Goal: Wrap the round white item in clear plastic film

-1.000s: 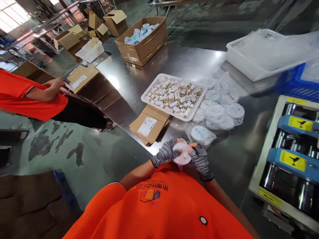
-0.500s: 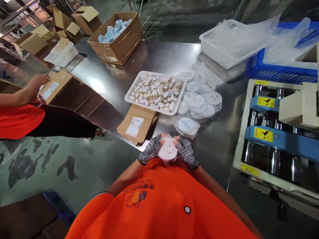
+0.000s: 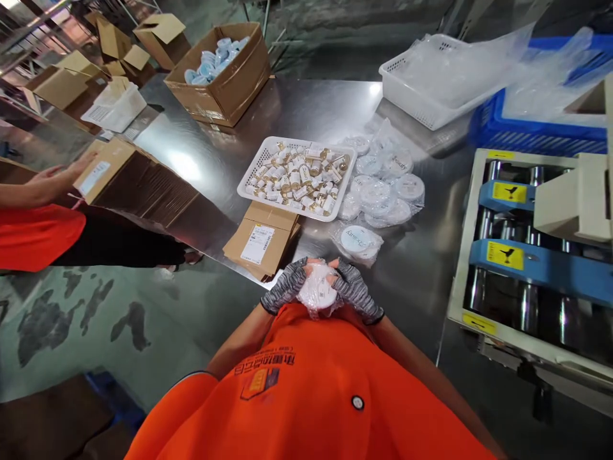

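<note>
Close to my chest, both hands wear grey knit fingerless gloves and grip one round white jar in a clear plastic bag (image 3: 317, 289). My left hand (image 3: 286, 286) holds its left side, my right hand (image 3: 353, 289) its right side. Just beyond, on the steel table (image 3: 421, 268), lies another bagged white jar (image 3: 358, 241). Further on is a heap of bagged white jars (image 3: 387, 185) beside a white perforated tray (image 3: 253, 172) filled with several small gold-and-white bottles.
Flattened cartons (image 3: 261, 239) lie at the table's near edge. A roller machine with blue bars (image 3: 531, 262) stands at right. White basket (image 3: 431, 83) and blue crate (image 3: 527, 131) sit at the back, an open carton of items (image 3: 225, 76) at back left. A co-worker's hand (image 3: 52, 179) touches a carton stack (image 3: 138, 182).
The view has swung right, bringing more of the roller machine in. My hands keep hold of the bagged jar. The co-worker's hand has shifted along the carton stack.
</note>
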Demonstrator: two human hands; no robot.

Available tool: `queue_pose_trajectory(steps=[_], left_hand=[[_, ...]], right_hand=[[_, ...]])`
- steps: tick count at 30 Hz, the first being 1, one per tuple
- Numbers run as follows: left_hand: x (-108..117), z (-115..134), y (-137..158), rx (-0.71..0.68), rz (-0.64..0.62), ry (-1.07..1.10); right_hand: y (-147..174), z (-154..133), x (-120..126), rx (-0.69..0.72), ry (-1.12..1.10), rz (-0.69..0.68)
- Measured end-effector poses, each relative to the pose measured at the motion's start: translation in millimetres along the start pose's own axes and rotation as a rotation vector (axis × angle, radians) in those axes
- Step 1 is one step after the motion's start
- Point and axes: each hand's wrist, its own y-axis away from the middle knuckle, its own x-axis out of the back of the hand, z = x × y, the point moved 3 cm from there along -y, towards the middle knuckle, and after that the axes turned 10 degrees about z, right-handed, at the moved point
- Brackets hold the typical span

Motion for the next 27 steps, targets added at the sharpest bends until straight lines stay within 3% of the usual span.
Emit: queue_pose_trajectory(steps=[10, 27], left_hand=[[5.8, -5.6, -3.5, -0.032, 0.067, 0.016], [6.3, -10.6, -6.0, -0.065, 0.019, 0.019]], right_hand=[[3.0, -0.1, -5.2, -0.057, -0.069, 0.075], [1.5, -0.8, -7.4, -0.071, -0.124, 0.074]])
